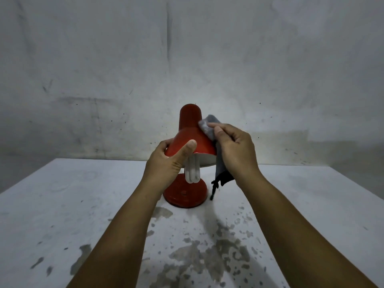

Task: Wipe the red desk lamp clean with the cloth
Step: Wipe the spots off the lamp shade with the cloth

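The red desk lamp (190, 125) stands on the white table (83, 204), its shade tilted toward me and its round red base (185, 194) below. A white bulb (192, 172) hangs out of the shade. My left hand (169, 161) grips the shade's lower left rim, thumb on the front. My right hand (234, 151) holds a grey cloth (208, 125) and presses it against the shade's right side near the neck. The cloth's lower end (221, 175) dangles below my palm, with dark frayed threads.
The table top is stained with grey patches and specks (207, 252) in front of the lamp. A dirty grey wall (187, 59) rises right behind the table's far edge.
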